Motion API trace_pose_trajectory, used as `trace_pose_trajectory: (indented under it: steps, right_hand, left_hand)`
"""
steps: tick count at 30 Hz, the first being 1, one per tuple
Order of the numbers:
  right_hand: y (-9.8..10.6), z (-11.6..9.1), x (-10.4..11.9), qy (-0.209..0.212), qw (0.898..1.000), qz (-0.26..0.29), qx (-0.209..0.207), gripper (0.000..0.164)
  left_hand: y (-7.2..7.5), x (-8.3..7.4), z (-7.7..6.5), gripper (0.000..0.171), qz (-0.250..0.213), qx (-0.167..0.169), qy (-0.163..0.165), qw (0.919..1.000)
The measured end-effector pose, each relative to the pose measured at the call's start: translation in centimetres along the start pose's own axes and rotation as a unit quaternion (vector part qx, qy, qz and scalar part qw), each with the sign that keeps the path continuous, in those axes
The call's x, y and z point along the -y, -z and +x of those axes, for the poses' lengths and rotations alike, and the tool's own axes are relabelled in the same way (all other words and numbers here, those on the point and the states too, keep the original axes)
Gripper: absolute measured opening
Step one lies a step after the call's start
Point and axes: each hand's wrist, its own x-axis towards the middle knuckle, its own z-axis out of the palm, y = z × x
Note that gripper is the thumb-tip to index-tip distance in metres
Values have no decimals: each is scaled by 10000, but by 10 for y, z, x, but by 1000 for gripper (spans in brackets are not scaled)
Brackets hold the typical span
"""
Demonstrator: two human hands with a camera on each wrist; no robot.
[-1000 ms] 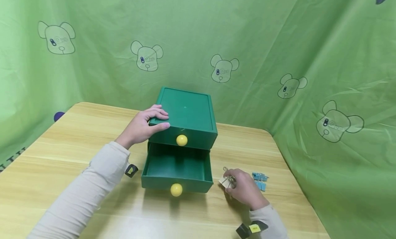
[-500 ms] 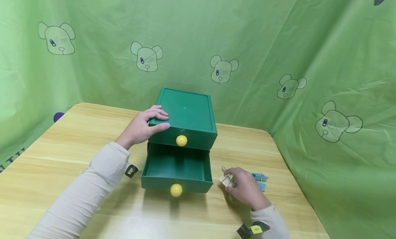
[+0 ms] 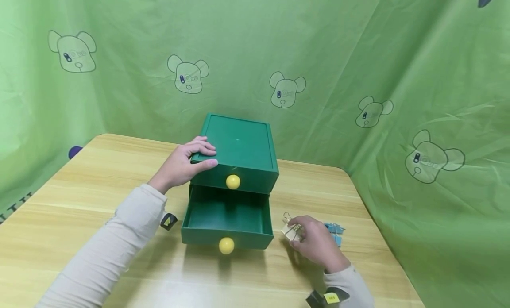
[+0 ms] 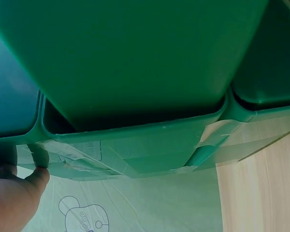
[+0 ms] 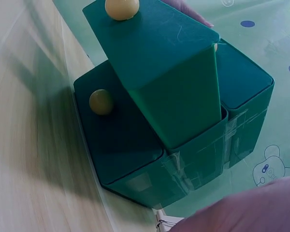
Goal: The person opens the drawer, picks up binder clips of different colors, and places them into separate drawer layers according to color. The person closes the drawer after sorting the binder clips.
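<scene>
My left hand (image 3: pixel 181 164) rests on the top left edge of a green drawer cabinet (image 3: pixel 241 142), its fingers across the lid and the thumb by the front edge. Beneath the top section, the middle drawer (image 3: pixel 228 236) with its yellow knob (image 3: pixel 226 245) is pulled out, and its visible inside is bare. To the right of that drawer, my right hand (image 3: pixel 318 244) pinches a cream binder clip (image 3: pixel 291 232) with gold wire handles, low over the table. The fingers partly cover it. In the right wrist view only a sliver of the clip (image 5: pixel 166 221) shows past the hand.
Blue binder clips (image 3: pixel 335 232) lie on the wooden table (image 3: pixel 326 190) just right of my right hand. The closed bottom drawer (image 5: pixel 121 130) sits under the pulled-out one. A green printed curtain (image 3: pixel 239 42) hangs behind the table and along its sides.
The right hand stays in the same place; its fingers shift slightly and the cream clip turns a little, with its wire handle showing more. Left hand and drawers keep their places.
</scene>
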Motion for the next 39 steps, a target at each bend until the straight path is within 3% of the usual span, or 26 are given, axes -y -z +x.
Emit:
trace_pose_trajectory:
  steps: [18,39]
  right_hand:
    - [-8,-2,-1,-132,9969,689,347,46]
    - [4,0,8,157,9959,878,164,48]
  left_hand:
    - [0,0,0,30,11,-45,11,10000]
    - [0,2,1,30,24,-44,-5,10000]
